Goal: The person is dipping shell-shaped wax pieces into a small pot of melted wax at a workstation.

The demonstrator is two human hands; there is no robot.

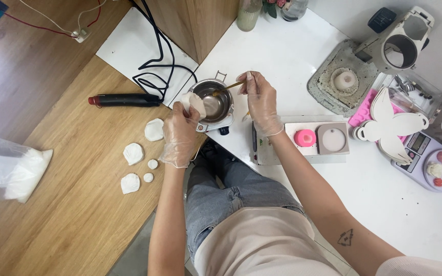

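Your left hand [179, 134] held a white shell cast [194, 104] at the metal pot [216, 102]; your right hand [261, 102] pinched a stirring stick [226, 88] at the worktop [282, 51] edge.

Both hands wear thin, clear, crinkled plastic gloves: left hand [179, 137], right hand [262, 105]. The small pot [216, 105] is shiny metal. The white shell [193, 102] in the left grip looks matt and chalky, like the shell casts [133, 153] on the grainy wooden counter [72, 214]. The white counter [292, 56] is smooth.
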